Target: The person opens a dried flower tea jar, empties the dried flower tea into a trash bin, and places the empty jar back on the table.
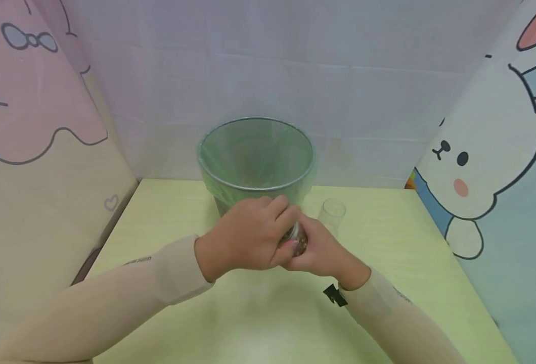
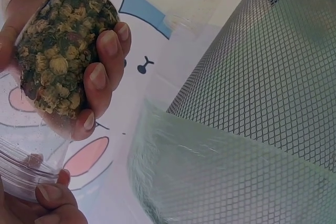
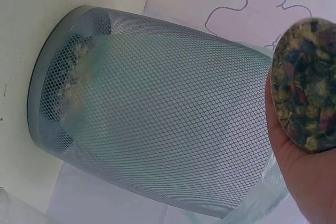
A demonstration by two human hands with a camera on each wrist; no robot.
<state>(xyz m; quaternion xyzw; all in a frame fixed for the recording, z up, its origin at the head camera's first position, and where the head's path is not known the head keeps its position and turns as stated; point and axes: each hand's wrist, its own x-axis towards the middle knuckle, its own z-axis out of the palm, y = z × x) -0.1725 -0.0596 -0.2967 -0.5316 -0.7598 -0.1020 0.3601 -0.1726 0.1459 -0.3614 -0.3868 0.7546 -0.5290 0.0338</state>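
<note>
A transparent jar (image 2: pixel 58 51) of dried flower heads, yellowish and dark, is held between both hands in front of the bin. My right hand (image 1: pixel 319 247) grips the jar's body, its fingers wrapped round the side in the left wrist view. At the other end, my left hand (image 1: pixel 254 235) holds the ridged transparent lid end (image 2: pixel 29 169) with curled fingers. In the head view the left hand's back hides most of the jar. The right wrist view shows the jar's round base (image 3: pixel 310 93), with dried flowers packed against it.
Just beyond the hands stands a mesh bin (image 3: pixel 173 108) lined with a green plastic bag (image 1: pixel 254 151); yellowish bits lie at its bottom. A transparent cup-like container (image 1: pixel 332 211) stands right of it on the pale yellow table (image 1: pixel 386 242). Printed cloth walls enclose the table's back and sides.
</note>
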